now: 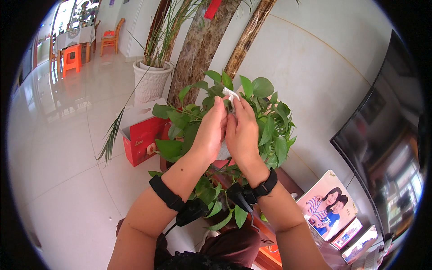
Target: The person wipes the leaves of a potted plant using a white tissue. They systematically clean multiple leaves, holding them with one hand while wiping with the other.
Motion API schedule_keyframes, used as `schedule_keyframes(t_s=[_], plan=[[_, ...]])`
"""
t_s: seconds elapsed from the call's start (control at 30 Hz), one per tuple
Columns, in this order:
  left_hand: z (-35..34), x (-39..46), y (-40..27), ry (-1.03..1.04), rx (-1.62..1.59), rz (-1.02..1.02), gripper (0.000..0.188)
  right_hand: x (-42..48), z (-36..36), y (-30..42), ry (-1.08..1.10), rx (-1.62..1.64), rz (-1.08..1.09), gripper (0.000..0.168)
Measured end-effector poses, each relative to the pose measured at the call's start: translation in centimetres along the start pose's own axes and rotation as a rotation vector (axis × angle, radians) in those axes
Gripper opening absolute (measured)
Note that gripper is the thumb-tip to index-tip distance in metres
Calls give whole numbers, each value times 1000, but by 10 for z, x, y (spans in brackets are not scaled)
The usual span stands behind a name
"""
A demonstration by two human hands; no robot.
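My left hand (214, 130) and my right hand (243, 131) are close together over a leafy green pothos plant (268, 130). A crumpled white tissue or cloth (231, 93) sticks out at the fingertips of my right hand, which is shut on it. A green leaf shows partly between the two hands. My left hand is seen from its thumb side, and its fingers are mostly hidden, so whether it grips a leaf cannot be told. Below the wrists, part of a pale surface (223, 152) shows among the leaves.
A red and white carton (145, 140) stands on the tiled floor at the left. Behind it is a white textured planter (152, 81) with long thin leaves. To the right are a wall television (378, 135) and framed photos (327, 206) on a cabinet. An orange stool (72, 59) stands far off.
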State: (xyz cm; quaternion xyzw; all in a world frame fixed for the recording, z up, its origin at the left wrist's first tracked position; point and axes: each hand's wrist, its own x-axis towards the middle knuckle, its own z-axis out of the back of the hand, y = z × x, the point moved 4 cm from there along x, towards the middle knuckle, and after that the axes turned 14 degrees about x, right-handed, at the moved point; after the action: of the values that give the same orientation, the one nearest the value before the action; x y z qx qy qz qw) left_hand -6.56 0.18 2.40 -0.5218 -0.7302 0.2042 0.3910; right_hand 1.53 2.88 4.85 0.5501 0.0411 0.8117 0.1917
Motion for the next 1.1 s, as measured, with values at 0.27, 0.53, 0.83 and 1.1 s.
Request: schedule_keyframes(t_s=[0.27, 0.53, 0.83, 1.1], plan=[[12, 12, 11, -105, 184, -71, 30, 1, 18, -21, -160, 255, -117, 42], [10, 8, 7, -260, -93, 128, 35, -1, 40, 19, -180, -9, -20, 41], [12, 10, 25, -243, -187, 180, 34, -7, 2, 13, -6, -41, 91, 34], [-5, -5, 3, -35, -49, 98, 69, -7, 5, 15, -102, 34, 118, 19]])
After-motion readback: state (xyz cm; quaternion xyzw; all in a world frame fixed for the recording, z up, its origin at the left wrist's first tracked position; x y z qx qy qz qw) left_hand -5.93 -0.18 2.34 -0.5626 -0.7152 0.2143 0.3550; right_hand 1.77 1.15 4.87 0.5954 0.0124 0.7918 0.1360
